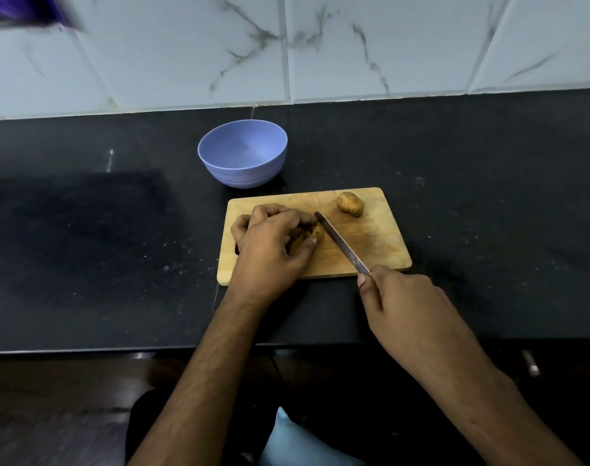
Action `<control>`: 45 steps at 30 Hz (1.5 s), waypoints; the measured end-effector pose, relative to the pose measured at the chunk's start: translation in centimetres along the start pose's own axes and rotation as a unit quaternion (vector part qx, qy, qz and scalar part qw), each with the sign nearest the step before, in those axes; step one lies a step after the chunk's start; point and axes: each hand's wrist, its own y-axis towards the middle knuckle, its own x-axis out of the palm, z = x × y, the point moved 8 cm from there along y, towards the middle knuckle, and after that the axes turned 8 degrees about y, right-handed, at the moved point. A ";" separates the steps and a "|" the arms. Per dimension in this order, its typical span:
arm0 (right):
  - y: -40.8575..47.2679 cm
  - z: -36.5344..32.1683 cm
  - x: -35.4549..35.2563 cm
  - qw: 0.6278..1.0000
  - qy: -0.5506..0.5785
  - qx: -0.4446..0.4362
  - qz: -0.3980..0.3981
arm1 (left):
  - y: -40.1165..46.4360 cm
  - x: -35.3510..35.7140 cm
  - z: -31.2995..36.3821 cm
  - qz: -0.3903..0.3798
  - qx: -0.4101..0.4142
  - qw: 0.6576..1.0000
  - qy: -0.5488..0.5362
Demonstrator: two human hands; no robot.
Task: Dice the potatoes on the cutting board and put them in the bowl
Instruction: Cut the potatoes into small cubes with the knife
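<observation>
A wooden cutting board (370,243) lies on the black counter. My left hand (273,240) curls over a brown potato (312,234) on the board's left half, hiding most of it. My right hand (401,304) grips the handle of a knife (340,243) at the board's near edge. The blade slants up and left, its tip right beside the held potato. A second whole potato (350,204) lies near the board's far right corner. The blue bowl (242,153) stands behind the board's left end, with nothing visible in it.
The black counter (488,196) stretches wide on both sides of the board. A marble-tiled wall (354,45) rises behind it. A blurred purple object (24,10) sits at the top left corner. The counter's front edge runs just beneath my forearms.
</observation>
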 end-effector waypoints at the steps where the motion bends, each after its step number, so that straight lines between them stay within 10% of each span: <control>1: -0.1 0.0 0.0 1.000 0.002 -0.001 0.001 | -0.1 -0.1 0.0 0.002 0.004 1.000 -0.003; 45: -0.7 -1.2 -1.2 0.999 -0.022 -0.012 -0.041 | -0.2 -0.4 1.2 0.034 0.035 0.998 0.046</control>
